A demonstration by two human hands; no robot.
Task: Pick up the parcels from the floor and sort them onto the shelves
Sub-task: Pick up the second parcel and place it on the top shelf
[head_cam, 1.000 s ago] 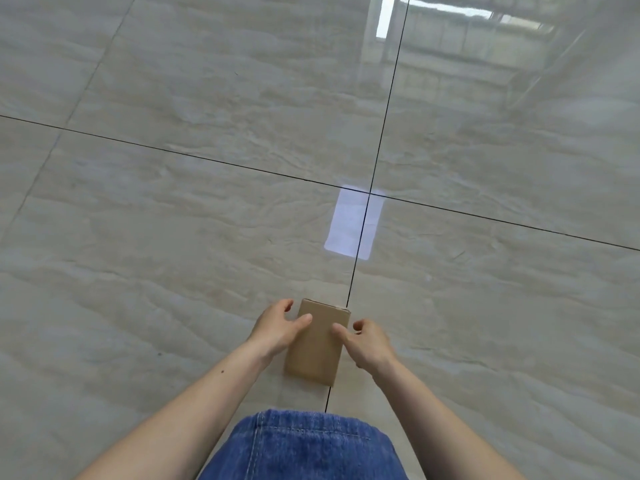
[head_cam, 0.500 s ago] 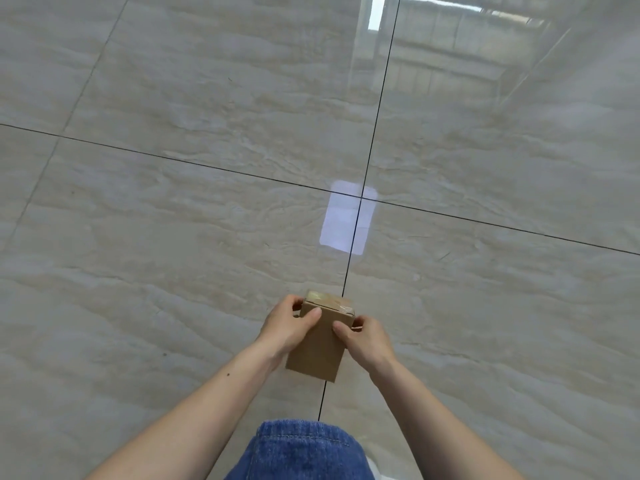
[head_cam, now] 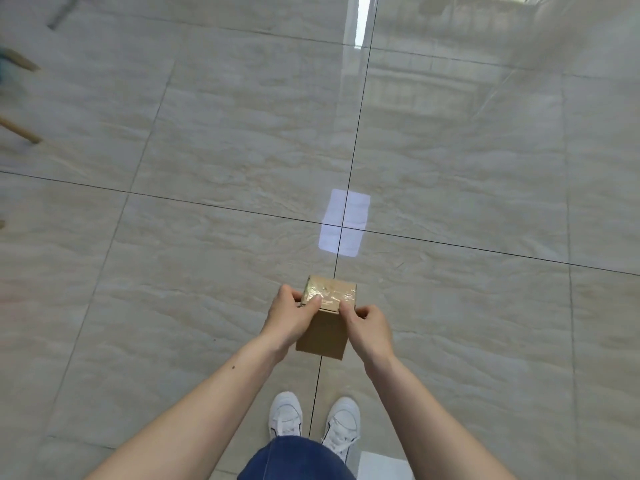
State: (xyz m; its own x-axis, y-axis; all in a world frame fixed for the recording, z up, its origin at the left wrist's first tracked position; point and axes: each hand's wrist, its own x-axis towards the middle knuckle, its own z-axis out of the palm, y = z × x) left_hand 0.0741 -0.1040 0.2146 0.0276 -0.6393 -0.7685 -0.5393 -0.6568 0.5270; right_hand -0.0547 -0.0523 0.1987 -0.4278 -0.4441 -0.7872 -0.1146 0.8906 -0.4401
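A small brown cardboard parcel (head_cam: 325, 332) with clear tape over its top face is held off the floor in front of me. My left hand (head_cam: 292, 315) grips its left side, thumb on the taped top. My right hand (head_cam: 367, 325) grips its right side, fingers curled over the top edge. Both hands are shut on the parcel. No shelves are in view.
Glossy beige floor tiles (head_cam: 207, 254) with dark grout lines spread all around. My white shoes (head_cam: 313, 422) stand below the parcel. Wooden furniture legs (head_cam: 20, 131) poke in at the left edge. A white patch (head_cam: 384, 465) lies by my right foot.
Both hands closed on the parcel and lifted it off the floor. I rose from a crouch, so the floor looks farther away and my shoes came into view.
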